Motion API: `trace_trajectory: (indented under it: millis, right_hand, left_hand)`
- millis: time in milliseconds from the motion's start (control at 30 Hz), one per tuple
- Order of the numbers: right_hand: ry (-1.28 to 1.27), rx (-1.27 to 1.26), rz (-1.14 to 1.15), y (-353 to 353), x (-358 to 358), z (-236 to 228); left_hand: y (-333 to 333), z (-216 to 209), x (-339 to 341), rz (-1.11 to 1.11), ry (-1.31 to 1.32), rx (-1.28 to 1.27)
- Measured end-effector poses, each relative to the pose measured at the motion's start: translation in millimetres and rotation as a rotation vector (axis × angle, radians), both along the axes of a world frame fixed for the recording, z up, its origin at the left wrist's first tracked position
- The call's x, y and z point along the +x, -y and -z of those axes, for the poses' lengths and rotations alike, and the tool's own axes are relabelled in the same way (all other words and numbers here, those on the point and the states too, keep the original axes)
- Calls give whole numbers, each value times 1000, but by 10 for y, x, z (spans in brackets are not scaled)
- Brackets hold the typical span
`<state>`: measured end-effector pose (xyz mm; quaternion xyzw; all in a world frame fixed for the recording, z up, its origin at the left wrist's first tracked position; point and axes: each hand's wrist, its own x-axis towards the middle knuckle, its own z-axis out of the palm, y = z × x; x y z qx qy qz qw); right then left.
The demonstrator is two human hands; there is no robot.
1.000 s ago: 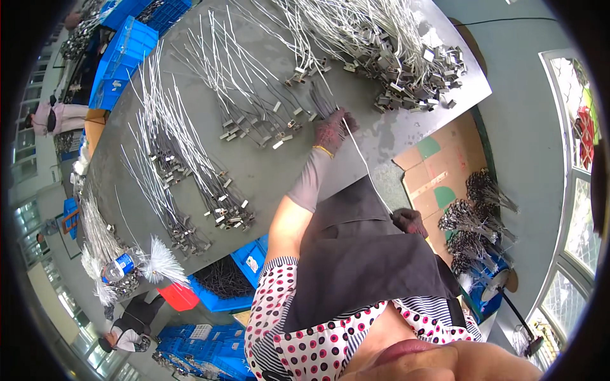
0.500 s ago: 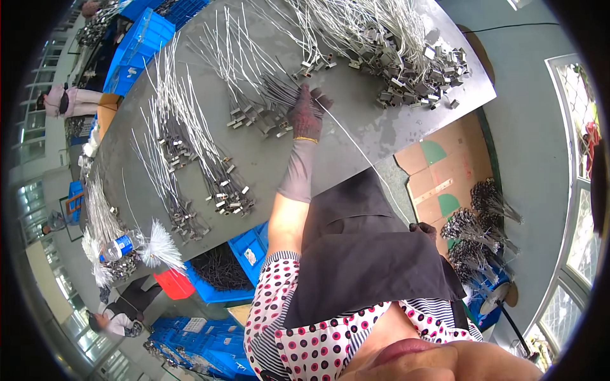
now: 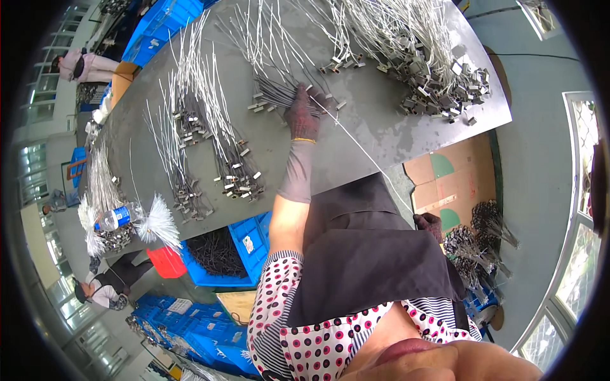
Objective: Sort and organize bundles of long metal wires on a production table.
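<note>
My left hand (image 3: 301,117), in a dark reddish work glove, is closed over a bunch of thin cables (image 3: 274,92) on the table. Their grey stretches fan out leftward from the fingers, with small metal connectors at the ends. A single white cable (image 3: 362,147) runs taut from beside this hand, over the table edge, down to my right hand (image 3: 429,225). That hand, also dark-gloved, is low beside the black apron (image 3: 375,260), its fingers closed around the cable's end and partly hidden.
On the grey metal table (image 3: 362,127) lie cable groups (image 3: 232,168) at left and a large connector pile (image 3: 445,89) at far right. A blue bin (image 3: 254,247) holds black parts. Cardboard (image 3: 457,171) and bundled cables (image 3: 467,247) stand at right. A person (image 3: 105,289) is at lower left.
My view has shifted, so the table's contents sit farther right in it. The cable bunch under my left hand lies more crosswise and nearer the fingers. The white cable still stretches between both hands.
</note>
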<state>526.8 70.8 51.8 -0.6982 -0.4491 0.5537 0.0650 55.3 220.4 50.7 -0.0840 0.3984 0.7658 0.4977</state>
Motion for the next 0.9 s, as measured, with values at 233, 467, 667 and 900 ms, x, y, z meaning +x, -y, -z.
trace_trajectory:
  millis: [233,467,667,900]
  right_hand:
    - [-54,-1,26,5,-28,1]
    - [-183,99,-85,-617,-846,139]
    - [-525,182,-10,-1332,-2164,-100]
    - [-640,336,-151,-1851,-3114,-122]
  left_hand:
    - [9,19,73,-73,-101,-106]
    - [275,238,292,143,-118,22]
    - [508,-9,778,435,-287,-159]
    - [410,20,724,315,-480,-174]
